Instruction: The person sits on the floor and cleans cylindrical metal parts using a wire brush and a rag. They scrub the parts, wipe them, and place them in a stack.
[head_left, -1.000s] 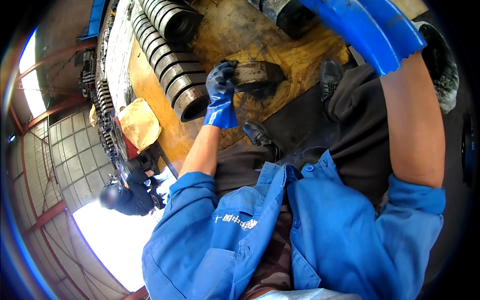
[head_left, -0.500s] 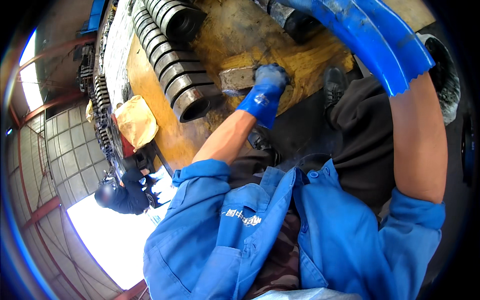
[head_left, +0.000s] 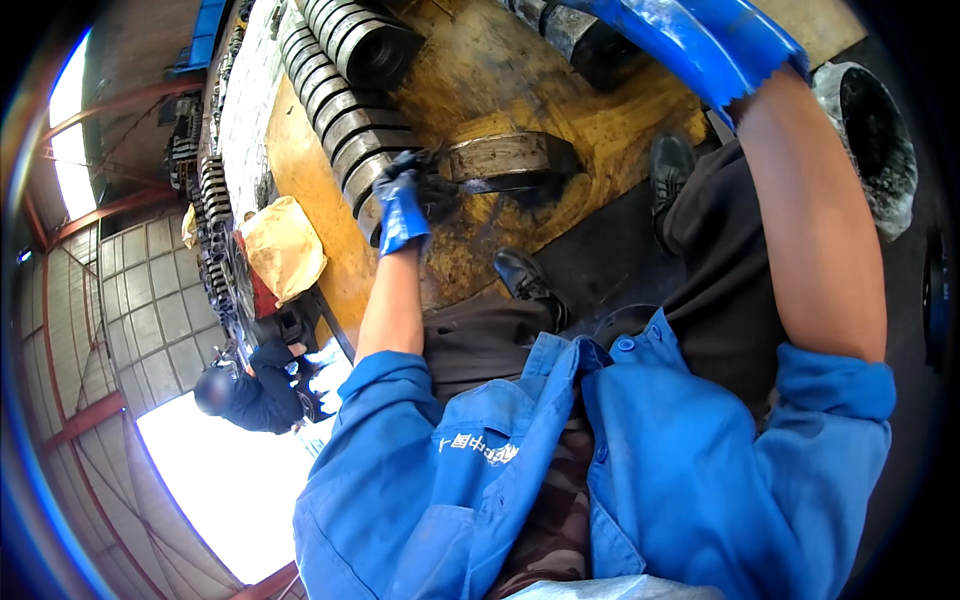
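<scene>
My left hand (head_left: 402, 198), in a dirty blue glove, is at the near end of a row of thick steel rings (head_left: 345, 125). Dark blur around its fingers hides whether they grip the end ring. Just right of that hand, a large hexagonal steel piece (head_left: 500, 157), like a big nut, lies on the oily yellow work surface (head_left: 470, 85). My right forearm reaches up at the right into a long blue glove (head_left: 700, 45). Its hand is cut off by the upper edge, close to a dark steel cylinder (head_left: 585, 42).
A second row of rings (head_left: 375, 45) lies beside the first. Yellowish paper or cloth (head_left: 284, 248) lies at the left edge of the surface. Another person (head_left: 255, 385) crouches at lower left. A plastic-wrapped round part (head_left: 870, 140) stands at far right. My shoes (head_left: 672, 170) are beside the surface.
My left hand has moved left, off the hexagonal steel piece and over to the end of the ring row. My right arm has shifted slightly up and left.
</scene>
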